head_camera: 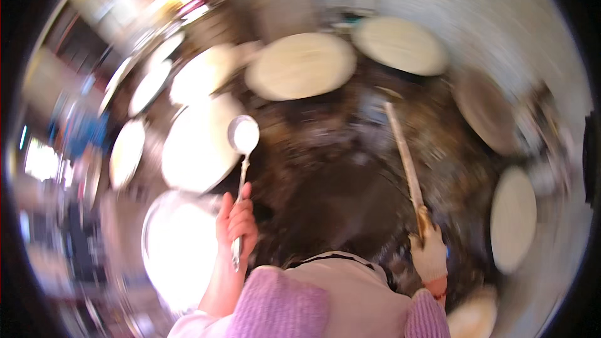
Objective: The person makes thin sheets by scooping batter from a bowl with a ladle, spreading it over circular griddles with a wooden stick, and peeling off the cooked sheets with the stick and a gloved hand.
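Note:
My bare left hand (242, 227) grips the handle of a metal ladle (243, 134), held upright in view with its bowl overexposed white. Whether the bowl holds anything I cannot tell. A large round container (181, 244), washed out by glare, lies just left of this hand. My right hand (429, 253), in a pale work glove, is closed around a long wooden stick (403, 143) that points away from me. Between the two hands lies a dark round surface (347, 202), blurred by motion.
Pale round discs (300, 66) form a ring around me, with another disc (513, 220) at the right. A brown round lid or pan (483, 110) leans near the grey wall (483, 14). Bright glare and blurred clutter fill the left side.

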### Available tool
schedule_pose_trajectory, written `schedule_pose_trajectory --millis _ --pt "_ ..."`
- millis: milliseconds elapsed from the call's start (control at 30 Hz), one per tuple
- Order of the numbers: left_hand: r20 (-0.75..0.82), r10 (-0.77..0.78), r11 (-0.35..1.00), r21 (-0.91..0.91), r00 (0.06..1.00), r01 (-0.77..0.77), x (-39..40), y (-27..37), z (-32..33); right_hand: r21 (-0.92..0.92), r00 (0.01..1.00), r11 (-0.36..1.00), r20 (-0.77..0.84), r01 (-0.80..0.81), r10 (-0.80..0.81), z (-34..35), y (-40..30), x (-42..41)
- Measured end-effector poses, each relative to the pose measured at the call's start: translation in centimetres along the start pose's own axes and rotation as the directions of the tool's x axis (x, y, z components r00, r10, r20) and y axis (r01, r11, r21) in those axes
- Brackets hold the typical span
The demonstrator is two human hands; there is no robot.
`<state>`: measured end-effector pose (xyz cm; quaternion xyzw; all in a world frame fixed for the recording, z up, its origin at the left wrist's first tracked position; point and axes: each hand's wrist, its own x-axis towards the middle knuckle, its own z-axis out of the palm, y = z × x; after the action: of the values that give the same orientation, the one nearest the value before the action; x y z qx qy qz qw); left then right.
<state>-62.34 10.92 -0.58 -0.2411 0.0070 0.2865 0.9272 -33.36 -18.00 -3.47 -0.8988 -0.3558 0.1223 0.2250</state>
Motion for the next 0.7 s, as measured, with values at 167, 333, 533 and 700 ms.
schedule_pose_trajectory --millis 167,333,533,700 --pt "0.134 0.724 0.689 -0.205 0.677 -0.695 -19.8 11.7 -2.5 0.235 0.757 0.862 0.412 0.450 -0.507 8.6 -15.8 2.6" --pt "0.279 0.879 0.461 -0.291 0.386 -0.839 -31.3 15.8 -3.7 0.375 0.309 0.731 0.727 0.570 -0.614 17.5 -31.3 0.3" --pt "-0.072 0.987 0.149 0.746 0.143 -0.649 -35.1 14.1 -6.9 0.163 -0.004 0.987 0.987 -0.005 -0.163 22.1 -44.7 -1.8" --pt "0.003 1.000 -0.014 0.909 0.027 0.417 -34.7 24.2 -21.4 -0.103 -0.035 0.970 0.993 0.218 0.113 34.0 -45.6 -3.5"
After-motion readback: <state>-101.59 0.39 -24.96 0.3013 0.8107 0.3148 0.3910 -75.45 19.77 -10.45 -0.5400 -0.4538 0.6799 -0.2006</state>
